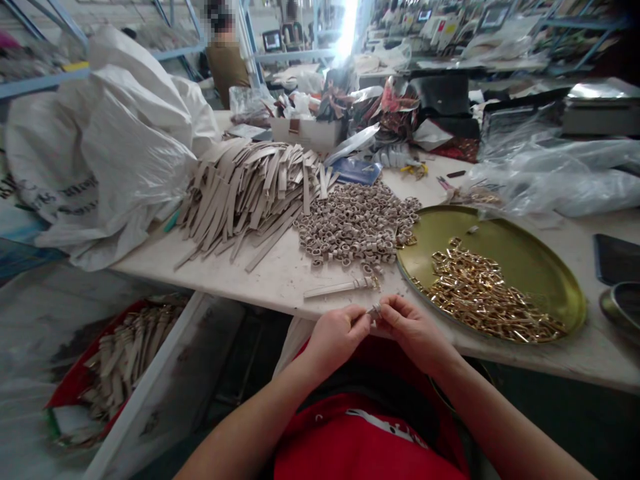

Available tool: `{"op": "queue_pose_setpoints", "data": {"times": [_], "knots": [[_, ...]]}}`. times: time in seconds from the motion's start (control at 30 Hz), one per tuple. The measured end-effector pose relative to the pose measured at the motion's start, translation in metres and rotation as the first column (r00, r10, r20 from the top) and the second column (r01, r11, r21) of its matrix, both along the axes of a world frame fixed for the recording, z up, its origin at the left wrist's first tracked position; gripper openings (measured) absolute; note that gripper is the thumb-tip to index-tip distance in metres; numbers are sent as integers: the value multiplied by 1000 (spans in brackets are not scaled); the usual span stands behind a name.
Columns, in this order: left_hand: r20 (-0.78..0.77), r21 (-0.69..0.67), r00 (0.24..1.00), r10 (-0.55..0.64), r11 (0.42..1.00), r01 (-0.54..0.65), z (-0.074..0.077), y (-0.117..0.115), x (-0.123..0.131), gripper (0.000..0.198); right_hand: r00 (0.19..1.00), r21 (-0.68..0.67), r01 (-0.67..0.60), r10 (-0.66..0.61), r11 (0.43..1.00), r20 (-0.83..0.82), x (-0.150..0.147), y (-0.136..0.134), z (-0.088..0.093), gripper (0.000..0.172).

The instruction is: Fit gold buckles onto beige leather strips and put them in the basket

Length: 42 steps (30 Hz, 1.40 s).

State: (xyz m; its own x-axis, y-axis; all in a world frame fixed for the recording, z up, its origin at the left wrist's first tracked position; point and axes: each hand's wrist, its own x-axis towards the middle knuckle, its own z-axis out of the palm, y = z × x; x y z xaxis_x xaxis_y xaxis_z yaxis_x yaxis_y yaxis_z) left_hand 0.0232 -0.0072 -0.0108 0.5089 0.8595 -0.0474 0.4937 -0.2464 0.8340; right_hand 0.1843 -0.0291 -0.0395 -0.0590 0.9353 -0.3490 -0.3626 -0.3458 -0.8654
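Through the head view I am watching the left hand point(337, 330) and the right hand point(413, 330) pinching one small grey piece point(373, 311) between them, just off the near edge of the table point(270, 287); the grip is hiding its exact form. I am judging it light, bendy but firm, barely slippery and hard to break, so I am favouring a thumb-and-forefinger hold at its ends. From there, a strap point(335, 289) is lying near, towards eleven o'clock. Between two and three o'clock, a round tray point(525, 243) is holding a heap of gold fittings point(487, 300). Near nine o'clock, below table height, a red container point(70, 383) is holding many pale strips point(125, 353). Farther off, towards eleven o'clock, a pale box point(320, 137) is standing, its contents too muddled to tell.
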Motion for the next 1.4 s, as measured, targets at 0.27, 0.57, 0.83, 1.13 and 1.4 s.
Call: {"op": "queue_pose_setpoints", "data": {"times": [0.27, 0.57, 0.83, 1.13, 1.4], "knots": [[66, -120, 993, 95, 989, -86, -12, 0, 10, 24, 994, -92, 2, -12, 996, -106, -3, 3, -1, 25], [226, -211, 969, 104, 976, -56, -5, -12, 7, 16, 991, -43, 6, -12, 999, -130, -12, -9, 1, 25], [333, -353, 937, 107, 936, 18, 1, -24, -1, 29, 999, 114, -12, 15, 993, -30, -10, -34, 9, 38], [141, -328, 977, 158, 939, -105, 13, -39, -7, 33, 945, -27, -273, 263, 962, -193, -9, -49, 15, 26], [287, -476, 942, 177, 879, -20, 13, -44, -14, 29, 953, -14, -169, 159, 986, -258, -15, -49, 21, 24]]}}
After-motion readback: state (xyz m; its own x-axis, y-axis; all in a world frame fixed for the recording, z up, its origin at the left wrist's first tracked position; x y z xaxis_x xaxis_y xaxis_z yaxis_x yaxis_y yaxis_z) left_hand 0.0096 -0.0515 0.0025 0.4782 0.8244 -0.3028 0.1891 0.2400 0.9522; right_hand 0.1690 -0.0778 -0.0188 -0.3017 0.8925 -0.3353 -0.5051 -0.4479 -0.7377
